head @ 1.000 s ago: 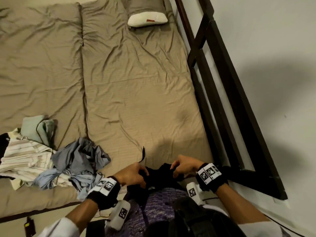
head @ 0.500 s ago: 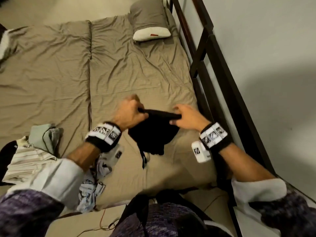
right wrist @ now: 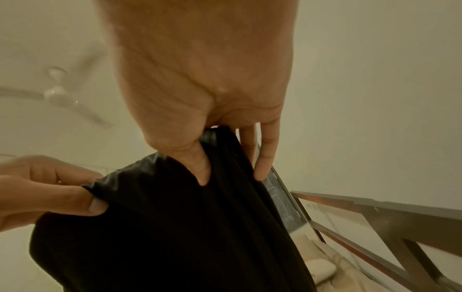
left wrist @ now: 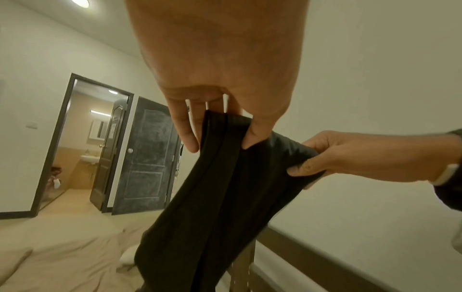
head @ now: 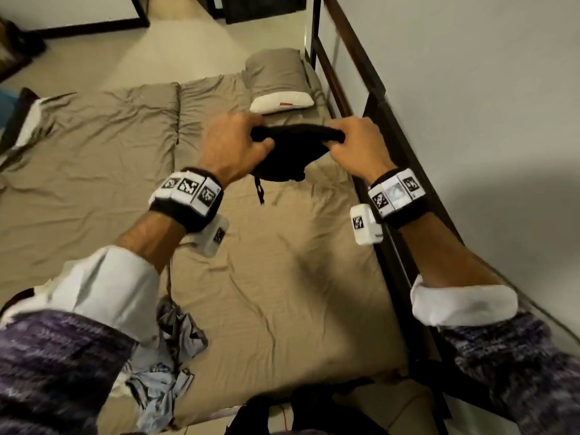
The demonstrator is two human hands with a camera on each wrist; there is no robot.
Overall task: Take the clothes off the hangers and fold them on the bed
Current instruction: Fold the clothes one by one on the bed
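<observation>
above, the left hand (head: pixel 233 146) and right hand (head: pixel 357 146) each pinch one end of the top edge of a black garment (head: pixel 284 155), stretched between them and hanging clear over the tan bed (head: pixel 282 277); crumpled clothes (head: pixel 169 365) lie at the bed's near left edge.

head cam: up high, looking forward and down over the tan-sheeted bed (head: pixel 282 277)
left wrist cam: right under the left hand (left wrist: pixel 220 69), facing the dark panelled door (left wrist: pixel 147 158)
right wrist cam: under the right hand (right wrist: pixel 200 79), tilted up at the ceiling
shared: the bunched black cloth garment (head: pixel 288 152) shows in all three
</observation>
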